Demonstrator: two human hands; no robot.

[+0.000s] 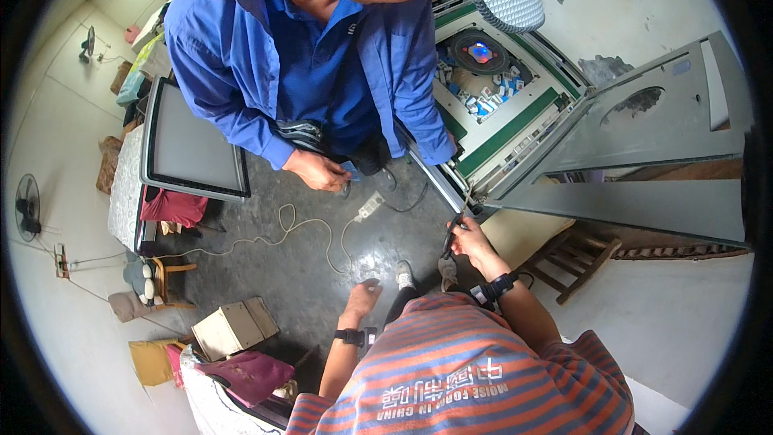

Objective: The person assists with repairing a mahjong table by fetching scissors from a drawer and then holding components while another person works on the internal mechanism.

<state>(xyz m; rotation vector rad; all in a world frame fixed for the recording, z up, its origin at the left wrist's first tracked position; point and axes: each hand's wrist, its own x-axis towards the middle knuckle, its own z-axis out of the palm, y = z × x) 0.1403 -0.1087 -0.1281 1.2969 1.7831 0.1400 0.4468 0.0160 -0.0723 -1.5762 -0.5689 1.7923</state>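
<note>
Right hand (469, 235), grip clamped on a dark slender tool (451, 235), its tip just beyond at the opened game table's (515, 125) lower frame edge. Left hand (362, 296) hangs loosely curled, empty, well apart. Frame work seems underway; steady aim is needed.

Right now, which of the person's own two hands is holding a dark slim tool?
The right hand grips the dark slim tool beside the grey metal frame; the left hand hangs empty.
</note>
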